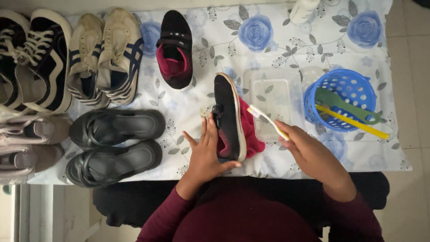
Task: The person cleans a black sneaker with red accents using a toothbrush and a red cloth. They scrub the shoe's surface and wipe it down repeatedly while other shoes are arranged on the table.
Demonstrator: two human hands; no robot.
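Note:
My left hand (206,154) grips a small black shoe with a pink lining (229,117), held on its side near the table's front edge. A pink cloth (251,134) lies under the shoe. My right hand (309,150) holds a white and yellow toothbrush (268,121), its bristles close to the shoe's sole edge. The matching black and pink shoe (174,49) lies farther back on the floral tablecloth (268,40).
A clear plastic tub (273,96) and a blue basket (342,101) with a green brush and a yellow stick stand to the right. Black sandals (114,145), striped sneakers (105,56) and black-and-white sneakers (36,58) fill the left. A white bottle (303,10) stands at the back.

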